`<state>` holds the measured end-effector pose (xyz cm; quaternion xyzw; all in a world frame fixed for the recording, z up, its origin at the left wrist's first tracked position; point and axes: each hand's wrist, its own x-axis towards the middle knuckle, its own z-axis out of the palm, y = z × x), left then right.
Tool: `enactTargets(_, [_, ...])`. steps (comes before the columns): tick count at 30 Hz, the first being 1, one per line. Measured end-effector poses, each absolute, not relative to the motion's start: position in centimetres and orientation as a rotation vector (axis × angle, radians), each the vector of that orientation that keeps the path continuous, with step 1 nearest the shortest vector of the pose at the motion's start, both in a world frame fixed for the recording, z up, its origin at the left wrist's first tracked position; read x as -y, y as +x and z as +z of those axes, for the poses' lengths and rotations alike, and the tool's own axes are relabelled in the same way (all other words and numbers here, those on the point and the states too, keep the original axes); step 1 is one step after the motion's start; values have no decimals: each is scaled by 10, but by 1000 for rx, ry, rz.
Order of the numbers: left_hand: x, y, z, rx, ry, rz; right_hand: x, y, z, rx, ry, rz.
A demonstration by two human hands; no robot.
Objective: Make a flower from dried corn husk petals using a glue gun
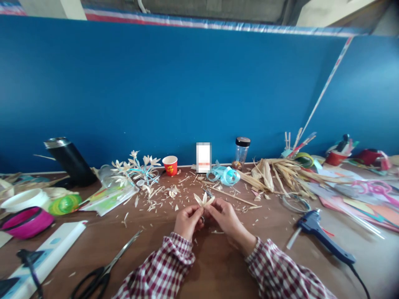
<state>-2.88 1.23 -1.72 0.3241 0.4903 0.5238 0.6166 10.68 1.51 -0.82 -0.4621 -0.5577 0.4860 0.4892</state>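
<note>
Between my two hands, above the middle of the table, is a pale flower [204, 200] with pointed petals that look like dried husk. My left hand [188, 220] pinches it low on its left side. The fingertips of my right hand [227, 218] are closed on a petal at its right. What lies beneath the petals is mostly hidden by my fingers. Scissors [107, 268] with black handles lie to the left of my left forearm. A blue glue gun [326, 236] rests on the table to the right of my right hand.
Husk scraps [162, 201] litter the table. Behind them stand finished-looking husk flowers [137, 168], a red paper cup [170, 166], blue ribbon [224, 174] and a jar [241, 153]. Dried husks [280, 176] lie right. A power strip [50, 253] and black flask [71, 162] are left.
</note>
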Motion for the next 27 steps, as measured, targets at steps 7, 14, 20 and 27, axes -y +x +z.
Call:
enactTargets(7, [-13, -28, -21, -1128, 718, 1238, -15, 105, -15, 1313, -1147, 1231])
enactTargets(14, [-15, -28, -20, -1136, 738, 1217, -14, 102, -15, 1242, -1140, 1288])
enactTargets(20, [-12, -29, -22, -1184, 899, 1252, -13, 100, -13, 1247, -1151, 1275])
enactTargets(27, [-6, -23, -16, -1267, 1144, 1430, -10, 93, -13, 1244, -1191, 1173])
